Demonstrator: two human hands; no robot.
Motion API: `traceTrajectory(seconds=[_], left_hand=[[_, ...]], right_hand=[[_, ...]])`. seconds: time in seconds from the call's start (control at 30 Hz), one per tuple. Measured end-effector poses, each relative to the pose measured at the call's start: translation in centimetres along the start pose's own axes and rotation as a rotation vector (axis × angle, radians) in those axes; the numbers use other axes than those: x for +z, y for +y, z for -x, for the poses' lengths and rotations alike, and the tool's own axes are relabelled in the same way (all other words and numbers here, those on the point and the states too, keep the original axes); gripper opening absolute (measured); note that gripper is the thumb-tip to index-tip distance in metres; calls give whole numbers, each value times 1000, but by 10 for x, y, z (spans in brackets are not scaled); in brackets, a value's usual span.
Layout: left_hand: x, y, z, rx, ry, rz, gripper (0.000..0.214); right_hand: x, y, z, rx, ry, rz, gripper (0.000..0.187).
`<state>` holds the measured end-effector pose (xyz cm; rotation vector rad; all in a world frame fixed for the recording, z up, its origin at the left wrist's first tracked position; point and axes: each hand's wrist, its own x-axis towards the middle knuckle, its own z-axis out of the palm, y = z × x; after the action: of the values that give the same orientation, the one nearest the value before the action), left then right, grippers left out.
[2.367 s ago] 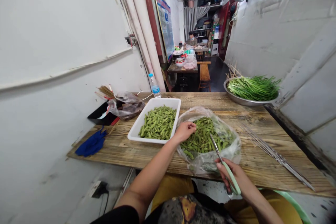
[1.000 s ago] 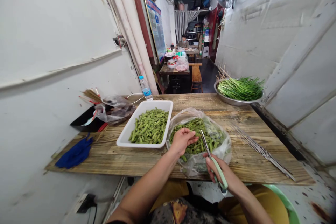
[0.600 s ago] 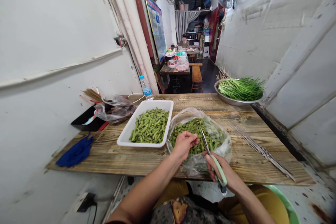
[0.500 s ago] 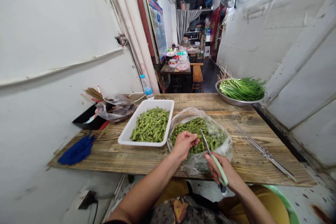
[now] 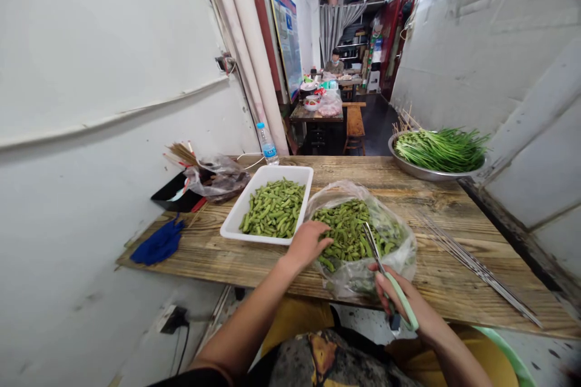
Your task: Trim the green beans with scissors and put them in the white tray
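Green-handled scissors [image 5: 401, 299] are gripped in my right hand [image 5: 397, 290], their blades pointing up and away over the near right part of a clear plastic bag [image 5: 399, 260]. Green soybean pods [image 5: 347, 227] fill the open bag. At the bag's left edge, my left hand [image 5: 308, 242] hovers by the pods, thumb and fingers apart, with nothing visible in it. Just left of the bag stands a white plastic tray [image 5: 231, 227] holding more pods [image 5: 275, 205]. The left hand is close to that tray's near right corner.
Metal skewers [image 5: 483, 272] lie on the wooden table [image 5: 358, 169] at right. A metal bowl of green stalks [image 5: 436, 172] stands behind them. Leftward are a water bottle [image 5: 269, 148], a black bin [image 5: 175, 193] and a blue cloth [image 5: 158, 243]. A person [image 5: 334, 62] sits far back.
My left hand has moved left and its pinched fingers have spread apart. The scissors stay in my right hand. The whole view has shifted, so things appear further right.
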<state>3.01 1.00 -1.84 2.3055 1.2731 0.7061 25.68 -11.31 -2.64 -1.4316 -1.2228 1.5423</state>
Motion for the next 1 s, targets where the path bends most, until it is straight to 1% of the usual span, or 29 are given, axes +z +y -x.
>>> traceTrajectory(seconds=[0.03, 0.1, 0.13, 0.2, 0.27, 0.33, 0.47, 0.57, 0.7, 0.77, 0.9, 0.93, 1.0], left_hand=[[9, 3, 2, -9, -86, 8, 27], [21, 4, 4, -42, -183, -2, 43], [24, 4, 4, -45, -210, -5, 48], [27, 0, 2, -31, -224, 8, 47], [28, -6, -5, -41, -183, 78, 37], [29, -9, -15, -110, -128, 210, 30], [33, -6, -40, -258, -44, 450, 33], [37, 5, -53, -258, 24, 562, 28], [40, 16, -60, -207, 1, 677, 27], [37, 18, -60, -172, 2, 649, 28], [25, 16, -61, -32, 125, 391, 24], [23, 15, -61, -11, 133, 357, 23], [21, 14, -61, -20, 87, 380, 22]], right_hand=[[0, -2, 1, 4, 0, -1, 58], [1, -5, 3, 19, 4, 4, 59], [1, -6, 3, 26, 9, 5, 59], [1, -6, 5, 37, 20, -5, 60], [2, -6, 5, 42, 26, -14, 60], [3, -6, 6, 45, 24, -11, 60], [6, -6, 5, 38, 11, -7, 58], [6, -4, 4, 19, 29, -22, 58], [1, 4, 4, 16, 54, -56, 54], [-1, 8, 4, 19, 62, -53, 53], [-1, 11, 1, 50, 87, -59, 54], [0, 10, 0, 57, 86, -63, 54], [1, 8, -2, 61, 80, -73, 54]])
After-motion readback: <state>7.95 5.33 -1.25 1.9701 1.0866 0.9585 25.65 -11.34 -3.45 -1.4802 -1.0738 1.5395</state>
